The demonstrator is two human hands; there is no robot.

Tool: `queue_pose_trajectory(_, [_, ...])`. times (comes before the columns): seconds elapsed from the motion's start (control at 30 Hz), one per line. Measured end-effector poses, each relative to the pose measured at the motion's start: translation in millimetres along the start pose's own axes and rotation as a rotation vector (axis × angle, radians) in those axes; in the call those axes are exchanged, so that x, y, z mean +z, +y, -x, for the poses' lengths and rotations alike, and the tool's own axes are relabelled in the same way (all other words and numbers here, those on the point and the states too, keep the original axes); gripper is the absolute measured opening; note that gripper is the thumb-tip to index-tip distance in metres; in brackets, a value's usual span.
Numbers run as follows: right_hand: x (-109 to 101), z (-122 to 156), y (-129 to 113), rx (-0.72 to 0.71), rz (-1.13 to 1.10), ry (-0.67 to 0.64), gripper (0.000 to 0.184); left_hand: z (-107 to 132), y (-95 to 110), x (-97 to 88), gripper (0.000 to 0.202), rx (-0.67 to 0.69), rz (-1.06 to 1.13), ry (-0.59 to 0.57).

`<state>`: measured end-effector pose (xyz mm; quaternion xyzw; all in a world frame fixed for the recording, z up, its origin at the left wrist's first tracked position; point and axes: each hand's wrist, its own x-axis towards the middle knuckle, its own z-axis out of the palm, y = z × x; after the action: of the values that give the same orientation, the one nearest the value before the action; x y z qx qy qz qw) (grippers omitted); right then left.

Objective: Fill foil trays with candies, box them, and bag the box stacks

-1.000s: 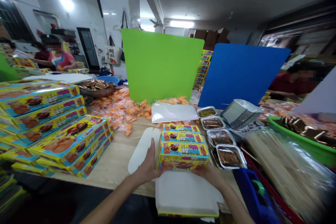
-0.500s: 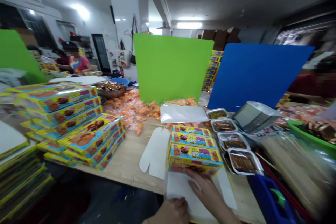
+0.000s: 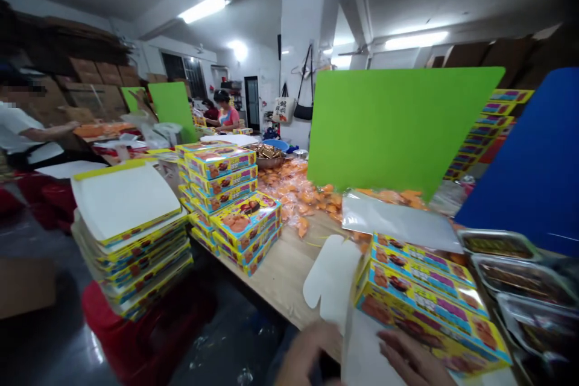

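My left hand (image 3: 305, 353) is at the bottom of the view, blurred, by the table's front edge, and its grip is hard to make out. My right hand (image 3: 409, 359) has its fingers stretched out over a white card sheet (image 3: 366, 344), close to the front of a row of printed yellow snack boxes (image 3: 429, 307). It holds nothing that I can see. Left of these boxes lies a white card flap (image 3: 332, 277), flat on the table (image 3: 280, 280).
Stacked finished boxes (image 3: 246, 223) stand on the table's left part. Flat box blanks (image 3: 131, 205) are piled on a red stool (image 3: 113, 332). Orange packets (image 3: 312, 193) lie before a green board (image 3: 398, 126). Foil trays (image 3: 525, 277) sit at right. Other people work behind.
My view has swung left, bringing the stool with box blanks into sight. My right hand has come away from the box front, and the left fist has blurred with movement.
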<state>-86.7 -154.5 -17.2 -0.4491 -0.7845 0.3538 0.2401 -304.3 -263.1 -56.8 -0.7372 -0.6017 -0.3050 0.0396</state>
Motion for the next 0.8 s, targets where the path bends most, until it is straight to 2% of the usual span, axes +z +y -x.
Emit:
queue_pose_trajectory(0.03, [4.5, -8.9, -20.0, -0.009, -0.078, -0.023, 0.035, 4.5, -15.3, -23.7, 0.046, -0.221, 0.141, 0.147])
queue_pose_trajectory(0.13, [28.9, -62.2, -82.8, -0.005, -0.298, -0.016, 0.049, 5.8, -68.3, -95.1, 0.05, -0.927, 0.922, 0.595])
queue_pose_trajectory(0.17, [40.5, -87.1, -102.0, -0.006, -0.366, 0.007, 0.057, 2.2, -85.9, -114.5, 0.052, -1.091, 1.111, 0.687])
queue_pose_trajectory(0.23, [67.5, -140.0, -135.0, 0.003, -0.463, 0.018, 0.072, -7.8, -116.6, -141.9, 0.053, -1.264, 1.276, 0.749])
queue_pose_trajectory(0.3, [96.5, -188.6, -159.9, -0.017, -0.484, -0.032, 0.079, -17.8, -137.8, -154.2, 0.052, -1.32, 1.35, 0.713])
queue_pose_trajectory(0.37, [123.2, -225.8, -176.1, -0.034, -0.498, -0.073, 0.082, -25.6, -149.5, -154.5, 0.051, -1.309, 1.432, 0.634])
queue_pose_trajectory(0.43, [144.6, -249.6, -183.8, -0.026, -0.505, -0.113, 0.08, -31.8, -154.9, -147.5, 0.05, -1.282, 1.486, 0.569])
queue_pose_trajectory(0.5, [159.0, -261.0, -184.8, -0.006, -0.513, -0.153, 0.07, -37.1, -157.2, -138.1, 0.048, -1.265, 1.489, 0.563])
queue_pose_trajectory(0.57, [164.9, -261.3, -182.4, -0.001, -0.528, -0.176, 0.056, -40.7, -156.5, -131.2, 0.047, -1.231, 1.466, 0.623])
queue_pose_trajectory(0.63, [160.3, -250.5, -180.3, -0.013, -0.543, -0.163, 0.047, -40.1, -150.4, -129.7, 0.049, -1.175, 1.465, 0.672])
queue_pose_trajectory(0.7, [143.6, -227.1, -180.4, -0.027, -0.55, -0.121, 0.044, -33.0, -137.1, -133.7, 0.054, -1.1, 1.487, 0.652])
queue_pose_trajectory(0.8, [98.4, -166.1, -181.3, -0.068, -0.545, -0.046, 0.051, -9.8, -108.5, -142.7, 0.073, -1.017, 1.476, 0.59])
